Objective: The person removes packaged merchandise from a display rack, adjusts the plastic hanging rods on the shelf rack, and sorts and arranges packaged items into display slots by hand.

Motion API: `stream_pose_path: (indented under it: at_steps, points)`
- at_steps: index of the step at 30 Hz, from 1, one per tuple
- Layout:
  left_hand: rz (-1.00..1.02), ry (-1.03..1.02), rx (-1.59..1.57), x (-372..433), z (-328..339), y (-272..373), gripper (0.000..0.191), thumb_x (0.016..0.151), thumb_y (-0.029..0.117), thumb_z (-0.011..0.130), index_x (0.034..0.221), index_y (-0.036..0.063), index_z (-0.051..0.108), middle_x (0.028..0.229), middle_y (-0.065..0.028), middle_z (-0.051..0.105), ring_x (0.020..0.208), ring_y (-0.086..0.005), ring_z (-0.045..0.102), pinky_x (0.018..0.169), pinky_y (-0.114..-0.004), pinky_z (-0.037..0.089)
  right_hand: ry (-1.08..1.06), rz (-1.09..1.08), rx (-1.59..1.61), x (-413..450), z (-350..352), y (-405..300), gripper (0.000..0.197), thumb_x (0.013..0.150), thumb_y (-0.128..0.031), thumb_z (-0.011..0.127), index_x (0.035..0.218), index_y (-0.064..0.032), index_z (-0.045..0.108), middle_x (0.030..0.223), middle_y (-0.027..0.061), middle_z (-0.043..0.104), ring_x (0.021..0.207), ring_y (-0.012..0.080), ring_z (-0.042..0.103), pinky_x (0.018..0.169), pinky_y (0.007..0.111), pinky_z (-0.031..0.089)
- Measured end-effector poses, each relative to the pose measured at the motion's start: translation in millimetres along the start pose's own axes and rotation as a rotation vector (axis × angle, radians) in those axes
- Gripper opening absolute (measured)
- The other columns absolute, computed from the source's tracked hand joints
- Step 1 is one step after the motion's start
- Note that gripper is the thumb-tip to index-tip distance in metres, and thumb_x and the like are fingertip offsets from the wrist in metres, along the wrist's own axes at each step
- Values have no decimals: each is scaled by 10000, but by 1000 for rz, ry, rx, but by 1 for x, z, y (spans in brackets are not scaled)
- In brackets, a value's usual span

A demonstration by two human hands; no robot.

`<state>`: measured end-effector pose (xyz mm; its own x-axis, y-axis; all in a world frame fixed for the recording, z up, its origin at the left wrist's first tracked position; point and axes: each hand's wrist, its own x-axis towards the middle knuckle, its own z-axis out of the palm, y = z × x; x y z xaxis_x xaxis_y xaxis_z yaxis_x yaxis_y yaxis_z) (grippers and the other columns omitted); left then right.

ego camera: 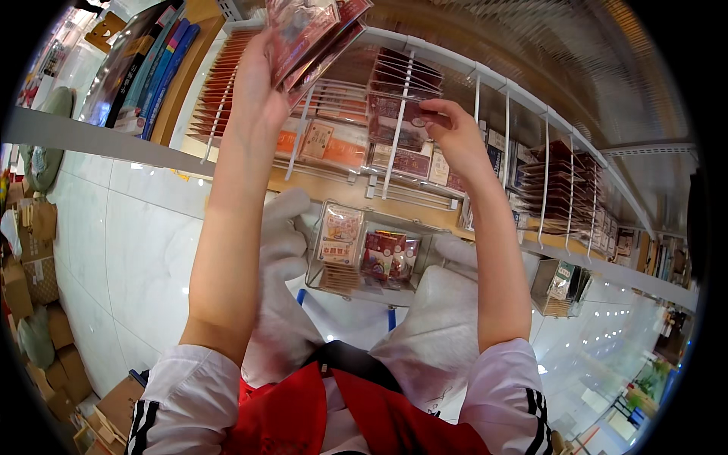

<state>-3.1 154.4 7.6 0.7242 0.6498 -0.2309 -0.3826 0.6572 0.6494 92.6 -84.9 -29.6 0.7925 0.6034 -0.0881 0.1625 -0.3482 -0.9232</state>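
My left hand (257,79), raised at the top, holds several red packets (304,48) in clear plastic sleeves, fanned apart. The fingertips of my right hand (459,139) grip the right edge of a dark red packet (392,116). That packet is at the front of a row hanging on a white display hook (405,94). Below my hands, a clear bin (398,293) sits between my knees. It contains a stack of cream-and-orange packets (340,233) and some dark red packets (384,253).
White hooks (508,133) project towards me along the shelf. Red packets hang densely at left (219,85) and right (560,185). Boxed goods (330,142) stand behind the hooks. Books (162,74) stand upper left. Another bin (560,287) is at right; cardboard boxes (42,267) line the far left.
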Motion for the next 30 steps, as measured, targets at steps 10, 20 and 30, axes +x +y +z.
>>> stream_pose_path:
  at_steps: [10, 20, 30]
  points:
    - [-98, -77, 54, -16, 17, -4, 182, 888, 235, 460, 924, 67, 521, 871, -88, 598, 765, -205, 627, 659, -368, 562, 326, -107, -81, -3, -1, 4, 173, 777, -1, 543, 934, 16, 612, 891, 87, 593, 696, 148, 576, 627, 269, 458]
    - [55, -183, 699, -52, 37, -71, 303, 913, 231, 487, 1124, 16, 458, 998, -82, 578, 855, -111, 578, 713, -253, 499, 278, -17, 696, -13, -11, -40, 255, 860, -182, 573, 1019, 17, 571, 879, 44, 626, 741, 91, 556, 680, 231, 442]
    - [-444, -367, 322, -73, 54, -77, 339, 904, 300, 511, 1114, 34, 507, 994, -65, 613, 877, -140, 597, 752, -304, 499, 561, -167, 688, -16, -12, -25, 148, 867, -97, 561, 954, 23, 542, 939, 76, 608, 829, 111, 556, 760, 253, 439]
